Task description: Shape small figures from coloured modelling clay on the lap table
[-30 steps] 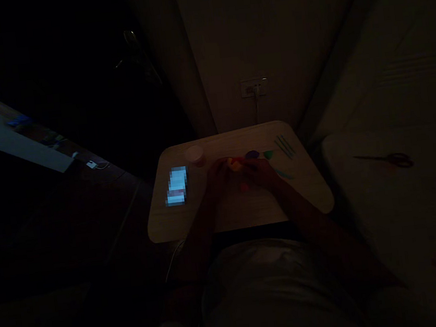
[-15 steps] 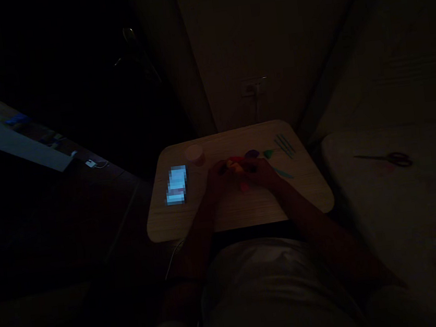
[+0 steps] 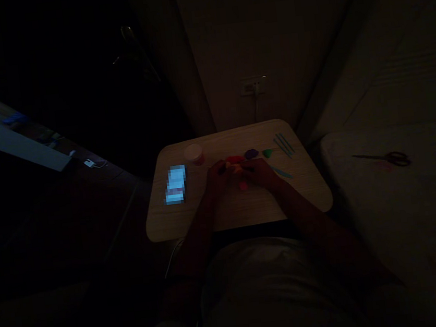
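Observation:
In the dim light, my left hand (image 3: 217,180) and my right hand (image 3: 261,173) meet over the table, fingers curled in around a small orange lump of modelling clay (image 3: 236,168). Both hands appear closed on it; the dark hides the exact finger positions. Just behind them lies a red lump of clay (image 3: 235,159). A pink lump (image 3: 243,186) sits on the tabletop between my wrists. Beyond my right hand are a purple lump (image 3: 251,154) and a green lump (image 3: 267,153). A teal modelling tool (image 3: 282,172) lies close to the right wrist.
The small wooden table (image 3: 193,221) carries a lit phone (image 3: 175,184) and a lidded tub (image 3: 194,154) on the left. Several thin teal sticks (image 3: 284,145) lie at the back right. Scissors (image 3: 393,158) rest on a pale surface to the right. A wall socket (image 3: 251,86) is behind.
My fingers have shifted slightly around the orange clay, and more of the red and purple lumps shows behind them. Both forearms stay nearly in place.

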Available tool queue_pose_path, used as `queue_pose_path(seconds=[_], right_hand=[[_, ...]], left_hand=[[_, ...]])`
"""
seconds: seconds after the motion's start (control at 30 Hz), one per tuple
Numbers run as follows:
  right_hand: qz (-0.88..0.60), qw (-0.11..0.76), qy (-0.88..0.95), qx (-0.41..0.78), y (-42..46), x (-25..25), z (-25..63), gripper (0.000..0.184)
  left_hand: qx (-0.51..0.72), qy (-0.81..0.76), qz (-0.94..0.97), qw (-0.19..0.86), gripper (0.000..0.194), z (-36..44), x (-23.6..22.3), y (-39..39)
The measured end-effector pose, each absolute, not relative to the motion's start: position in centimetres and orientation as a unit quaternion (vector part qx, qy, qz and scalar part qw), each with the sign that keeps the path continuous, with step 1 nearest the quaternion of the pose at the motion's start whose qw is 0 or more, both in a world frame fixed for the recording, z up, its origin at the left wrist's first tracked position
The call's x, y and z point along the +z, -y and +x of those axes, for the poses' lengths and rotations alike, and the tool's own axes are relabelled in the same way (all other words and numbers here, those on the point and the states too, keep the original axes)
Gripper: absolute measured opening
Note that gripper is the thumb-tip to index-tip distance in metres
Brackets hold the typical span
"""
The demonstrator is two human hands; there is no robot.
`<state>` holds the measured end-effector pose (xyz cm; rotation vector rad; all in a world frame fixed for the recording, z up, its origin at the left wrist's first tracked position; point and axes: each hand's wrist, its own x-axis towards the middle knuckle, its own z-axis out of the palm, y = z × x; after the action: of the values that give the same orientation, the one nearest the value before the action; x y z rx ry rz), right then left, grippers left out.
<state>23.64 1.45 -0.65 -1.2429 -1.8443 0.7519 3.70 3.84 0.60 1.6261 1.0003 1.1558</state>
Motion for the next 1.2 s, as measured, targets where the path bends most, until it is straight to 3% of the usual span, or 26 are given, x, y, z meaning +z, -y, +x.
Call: queue_pose_path(seconds=[0.4, 0.67, 0.97, 1.2], right_hand=[[-0.507, 0.419, 0.687, 0.308, -1.2, -0.5, 23.6, 0.041], [-0.510, 0.404, 0.689, 0.318, -1.3, -0.8, 23.5, 0.042], [-0.508, 0.403, 0.693, 0.314, -1.2, -0.5, 23.4, 0.036], [-0.501, 0.414, 0.694, 0.310, -1.1, -0.1, 23.3, 0.036]], left_hand=[[0.447, -0.335, 0.669, 0.490, 0.051, 3.6, -0.7, -4.1], [0.445, -0.377, 0.644, 0.496, 0.050, 3.6, -0.8, -4.3], [0.552, -0.350, 0.550, 0.519, 0.030, 3.7, 0.2, -4.1], [0.501, -0.399, 0.578, 0.506, 0.025, 3.7, 0.1, -3.9]])
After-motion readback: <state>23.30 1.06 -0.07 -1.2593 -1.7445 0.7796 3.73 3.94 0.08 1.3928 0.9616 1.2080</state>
